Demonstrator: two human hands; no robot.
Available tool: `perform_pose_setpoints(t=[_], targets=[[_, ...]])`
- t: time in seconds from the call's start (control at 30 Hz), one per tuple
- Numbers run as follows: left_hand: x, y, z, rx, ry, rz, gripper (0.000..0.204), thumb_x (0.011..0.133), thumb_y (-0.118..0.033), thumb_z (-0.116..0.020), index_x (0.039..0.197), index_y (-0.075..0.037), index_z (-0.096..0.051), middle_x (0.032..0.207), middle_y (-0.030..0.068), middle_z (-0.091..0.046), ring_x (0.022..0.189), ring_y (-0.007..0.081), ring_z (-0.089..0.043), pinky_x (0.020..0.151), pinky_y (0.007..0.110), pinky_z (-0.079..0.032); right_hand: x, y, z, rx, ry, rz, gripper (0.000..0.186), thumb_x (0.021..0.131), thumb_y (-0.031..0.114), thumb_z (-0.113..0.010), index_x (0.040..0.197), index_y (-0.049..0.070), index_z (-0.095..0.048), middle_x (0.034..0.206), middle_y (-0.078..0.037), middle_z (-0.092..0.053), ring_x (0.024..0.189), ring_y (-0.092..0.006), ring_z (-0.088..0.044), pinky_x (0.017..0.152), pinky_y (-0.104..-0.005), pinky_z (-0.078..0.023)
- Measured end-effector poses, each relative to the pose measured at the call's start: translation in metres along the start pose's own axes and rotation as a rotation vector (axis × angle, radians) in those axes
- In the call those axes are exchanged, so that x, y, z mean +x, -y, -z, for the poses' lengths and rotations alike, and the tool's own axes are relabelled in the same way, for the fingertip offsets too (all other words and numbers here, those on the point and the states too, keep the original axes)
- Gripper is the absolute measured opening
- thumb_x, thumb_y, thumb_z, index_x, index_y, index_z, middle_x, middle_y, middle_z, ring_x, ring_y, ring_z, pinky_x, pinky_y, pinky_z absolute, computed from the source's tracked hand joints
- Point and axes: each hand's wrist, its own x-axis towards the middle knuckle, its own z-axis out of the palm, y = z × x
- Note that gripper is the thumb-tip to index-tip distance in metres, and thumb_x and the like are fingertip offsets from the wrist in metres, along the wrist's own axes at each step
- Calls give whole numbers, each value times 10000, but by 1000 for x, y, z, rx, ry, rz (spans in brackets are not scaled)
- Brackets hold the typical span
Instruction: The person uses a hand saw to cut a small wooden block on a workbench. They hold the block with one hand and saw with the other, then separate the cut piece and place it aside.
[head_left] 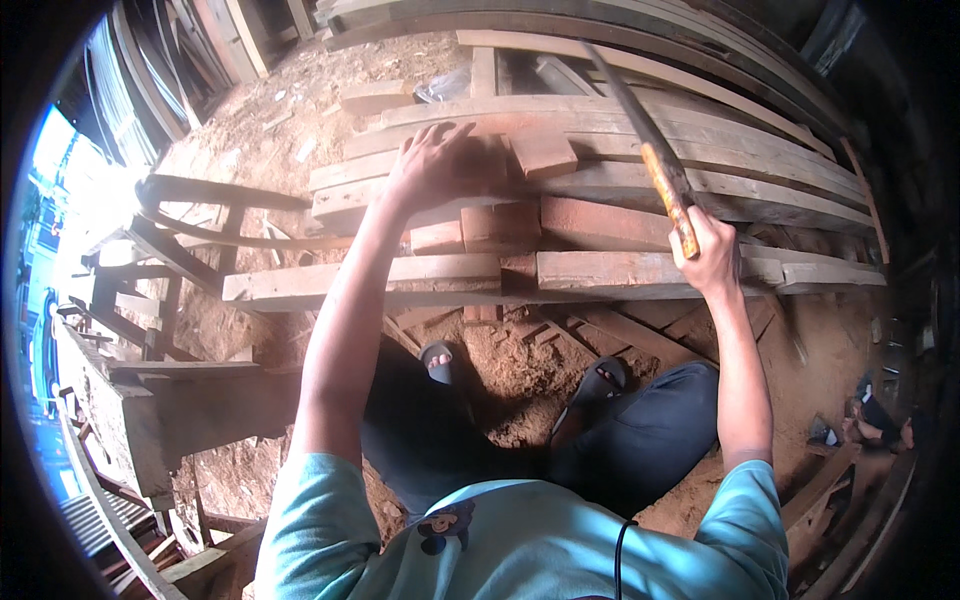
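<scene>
Long-bladed tool (saw or machete, can't tell) is up over the right half of the timber stack, tip pointing away and a bit left. From the left: heavy timber juts in beside the left leg, with a dark wooden frame beyond it. Then the left front beam, which the left forearm crosses and partly hides. Clear plastic bag lies past the left hand; reddish block sits on top of the stack, just right of that hand.

Counts: one tool, one bag, one block on top, two dark sandals on the dirt floor. Long timbers overlap, no reliable count.

Pose: left arm reaches forward, nearly straight, hand low over the stack, fingers spread, nothing visible in it (contact with the wood unclear). Right arm also forward, its hand closed around the yellow-orange handle, forearm crossing the stack's near edge.
</scene>
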Motion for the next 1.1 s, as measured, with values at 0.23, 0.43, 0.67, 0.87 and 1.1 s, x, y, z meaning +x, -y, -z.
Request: perform_pose_setpoints(t=[0.23,0.43,0.67,0.87,1.1], targets=[[-26,-56,27,-105,-105,223,737,882,-412,-780,1509,-122,-524,1516,251,-484,1442,410,-436,1194,524,-379,-25,-17,-14,-44,166,-13,236,794,123,-729,1013,51,-674,797,-150,-687,749,-358,-705,643,-463,-554],[-9,-36,17,-123,-403,253,520,957,-236,-698,1435,-78,-569,1473,232,-509,1363,420,-499,1142,505,-429,-21,-11,-11,-40,254,49,318,776,121,-771,1059,10,-677,866,-182,-669,831,-396,-684,734,-484,-540],[-6,-43,20,-118,-565,285,529,961,-222,-701,1443,-75,-542,1432,205,-541,1340,397,-507,1134,485,-423,-14,-10,3,-5,397,-63,435,708,-39,-741,1133,-27,-650,1005,-154,-632,1031,-351,-583,918,-432,-473],[-14,-33,29,-157,-602,324,387,1053,-258,-564,1365,-33,-608,1377,199,-583,1323,391,-511,1116,477,-426,-5,21,30,46,621,-215,597,732,-2,-806,1293,113,-641,1200,-79,-640,1172,-296,-550,1082,-417,-425],[-21,-12,32,-201,-461,292,447,1050,-139,-473,1488,-52,-500,1450,236,-505,1397,415,-425,1173,505,-358,65,75,25,267,394,-79,585,824,76,-801,1375,97,-603,1445,-133,-532,1409,-329,-475,1165,-444,-410]])
